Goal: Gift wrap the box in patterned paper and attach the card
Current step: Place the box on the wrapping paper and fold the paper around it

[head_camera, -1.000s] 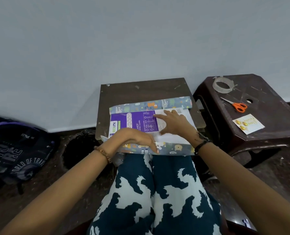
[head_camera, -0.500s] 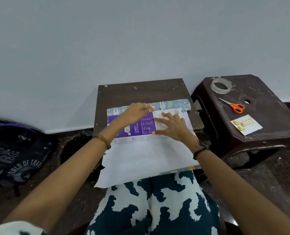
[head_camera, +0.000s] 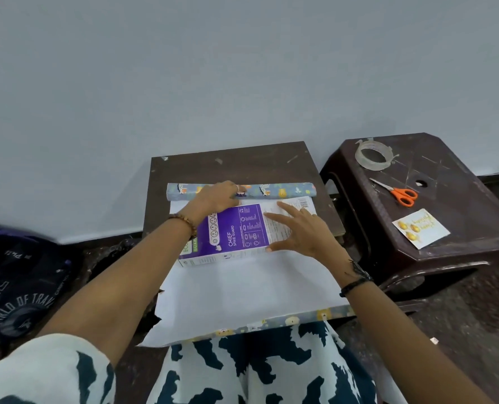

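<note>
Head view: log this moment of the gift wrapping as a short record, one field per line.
box: purple and white box lying flat on the white underside of the unrolled paper
paper roll: patterned roll beyond the box on the small table
left hand: left hand rests on the roll
right hand: right hand flat on the box, fingers spread
stool: tape roll, orange scissors, card
wrapping: box still uncovered, card unattached

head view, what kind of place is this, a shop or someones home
Probably a room at home, not a shop: the person sits on the floor at a low wooden table against a bare wall, a plastic stool serves as a side table, and a backpack lies on the floor.
</note>
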`<state>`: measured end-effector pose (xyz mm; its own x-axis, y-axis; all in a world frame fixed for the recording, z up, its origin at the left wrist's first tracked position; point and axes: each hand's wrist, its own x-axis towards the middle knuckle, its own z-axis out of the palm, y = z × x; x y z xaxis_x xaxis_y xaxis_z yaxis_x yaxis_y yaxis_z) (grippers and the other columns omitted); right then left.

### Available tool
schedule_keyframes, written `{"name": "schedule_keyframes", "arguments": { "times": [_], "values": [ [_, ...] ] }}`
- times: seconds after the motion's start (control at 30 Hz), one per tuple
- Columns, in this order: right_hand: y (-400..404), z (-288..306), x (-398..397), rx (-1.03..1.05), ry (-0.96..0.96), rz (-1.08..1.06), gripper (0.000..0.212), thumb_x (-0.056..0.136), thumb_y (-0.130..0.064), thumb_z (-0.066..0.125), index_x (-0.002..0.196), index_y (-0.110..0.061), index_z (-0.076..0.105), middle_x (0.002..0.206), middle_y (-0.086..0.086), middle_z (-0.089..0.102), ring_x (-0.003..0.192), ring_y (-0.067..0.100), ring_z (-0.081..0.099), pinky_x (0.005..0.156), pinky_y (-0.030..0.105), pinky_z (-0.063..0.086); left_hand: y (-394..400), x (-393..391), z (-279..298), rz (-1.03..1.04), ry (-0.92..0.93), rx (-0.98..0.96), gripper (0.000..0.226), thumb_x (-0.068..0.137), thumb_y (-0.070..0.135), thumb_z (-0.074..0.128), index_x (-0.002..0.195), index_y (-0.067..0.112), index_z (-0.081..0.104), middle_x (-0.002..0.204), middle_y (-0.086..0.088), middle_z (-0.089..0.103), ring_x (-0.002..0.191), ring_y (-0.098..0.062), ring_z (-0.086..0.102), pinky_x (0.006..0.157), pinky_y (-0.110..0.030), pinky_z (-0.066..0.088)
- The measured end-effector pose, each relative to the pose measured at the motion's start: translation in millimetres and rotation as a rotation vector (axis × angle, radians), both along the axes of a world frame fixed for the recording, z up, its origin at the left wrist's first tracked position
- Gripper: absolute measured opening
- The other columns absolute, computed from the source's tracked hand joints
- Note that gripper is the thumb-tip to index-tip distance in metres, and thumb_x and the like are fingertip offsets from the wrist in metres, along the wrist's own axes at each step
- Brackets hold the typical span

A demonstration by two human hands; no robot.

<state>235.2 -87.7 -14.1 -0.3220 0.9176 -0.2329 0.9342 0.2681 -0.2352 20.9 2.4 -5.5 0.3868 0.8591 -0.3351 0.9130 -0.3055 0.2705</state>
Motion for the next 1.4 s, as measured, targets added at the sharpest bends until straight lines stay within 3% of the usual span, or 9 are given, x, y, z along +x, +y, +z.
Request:
{"name": "schedule_keyframes", "arguments": {
  "times": [0.2,0.4,0.57,0.7,0.8,0.9,1.03,1.17,1.4],
  "values": [
    [1.1,-6.1,0.1,0.004,0.046,-0.021,0.078,0.077,-0.062,0.06,0.143,-0.04,0.026,0.156,-0.005,0.016,0.135,0.024,0.03,0.108,0.046,0.029,17.9,4.2,-17.1,0.041,0.08,0.073,0.06,0.093,0.036,0.051,0.144,0.018,0.025,0.139,-0.011,0.043,0.123,-0.027,0.047,0.102,-0.046,0.039],
    [0.3,-4.9,-1.0,-0.033,0.058,-0.045,0.079,0.077,-0.061,0.061,0.144,-0.042,0.024,0.157,-0.007,0.011,0.137,0.026,0.025,0.111,0.049,0.022,27.5,-6.4,-21.3,0.275,-0.378,0.125,0.028,0.092,0.034,0.053,0.104,0.009,0.052,0.095,-0.015,0.064,0.083,-0.03,0.062,0.075,-0.04,0.047],
    [-0.3,-1.7,-2.9,-0.067,0.061,-0.078,0.079,0.078,-0.058,0.062,0.144,-0.041,0.023,0.157,-0.006,0.01,0.139,0.028,0.02,0.112,0.052,0.017,32.3,-18.4,15.4,0.194,-0.544,0.019,0.026,0.088,0.025,0.062,0.07,0.008,0.054,0.075,-0.013,0.055,0.062,-0.014,0.048,0.057,-0.023,0.033],
    [-0.6,-2.1,-5.7,-0.075,0.066,-0.094,0.079,0.079,-0.053,0.065,0.144,-0.039,0.024,0.157,-0.006,0.013,0.139,0.028,0.02,0.112,0.054,0.016,17.0,-14.4,40.8,0.083,-0.492,-0.124,0.024,0.09,0.025,0.058,0.068,0.016,0.058,0.067,0.003,0.058,0.051,0.001,0.056,0.051,-0.008,0.039],
    [1.4,1.0,-12.4,-0.147,0.297,-0.199,0.076,0.076,-0.04,0.074,0.139,-0.029,0.034,0.144,-0.001,0.037,0.13,0.025,0.035,0.106,0.052,0.033,-0.6,-13.7,47.9,0.036,-0.446,-0.234,0.019,0.09,0.031,0.058,0.076,0.017,0.06,0.076,0.001,0.067,0.063,-0.005,0.066,0.057,-0.009,0.046],
    [-3.4,15.9,-21.2,-0.295,0.988,-0.47,0.054,0.079,-0.024,0.075,0.124,-0.013,0.049,0.117,0.001,0.06,0.107,0.019,0.058,0.075,0.027,0.051,-16.5,-12.1,48.2,0.051,-0.412,-0.225,0.032,0.089,0.04,0.057,0.09,0.009,0.064,0.089,-0.007,0.069,0.078,-0.017,0.066,0.07,-0.024,0.048],
    [-15.2,18.7,-31.6,-0.366,1.608,-0.762,0.052,0.082,-0.022,0.07,0.127,-0.007,0.047,0.12,0.009,0.061,0.109,0.019,0.059,0.083,0.026,0.052,-43.0,-9.0,43.4,0.079,-0.379,-0.195,0.042,0.09,0.05,0.049,0.105,0.013,0.064,0.106,-0.003,0.063,0.096,-0.017,0.063,0.081,-0.027,0.048],
    [-25.3,14.1,-35.4,-0.388,1.723,-1.044,0.039,0.085,-0.017,0.067,0.12,-0.006,0.054,0.112,0.012,0.063,0.096,0.02,0.062,0.076,0.027,0.053,-69.5,-4.5,33.6,-0.012,-0.227,-0.111,0.054,0.087,0.052,0.052,0.133,0.024,0.045,0.131,0.002,0.049,0.111,-0.015,0.055,0.095,-0.034,0.045],
    [-47.5,-4.0,-41.2,-0.329,1.703,-1.34,0.027,0.082,-0.01,0.07,0.105,-0.004,0.056,0.079,0.004,0.054,0.071,0.018,0.055,0.073,0.033,0.052,-106.7,-3.4,-18.8,-0.067,0.086,0.192,0.098,0.081,0.061,0.054,0.148,0.025,-0.006,0.157,-0.002,0.004,0.145,-0.021,0.005,0.113,-0.054,0.003]
  ]
}}
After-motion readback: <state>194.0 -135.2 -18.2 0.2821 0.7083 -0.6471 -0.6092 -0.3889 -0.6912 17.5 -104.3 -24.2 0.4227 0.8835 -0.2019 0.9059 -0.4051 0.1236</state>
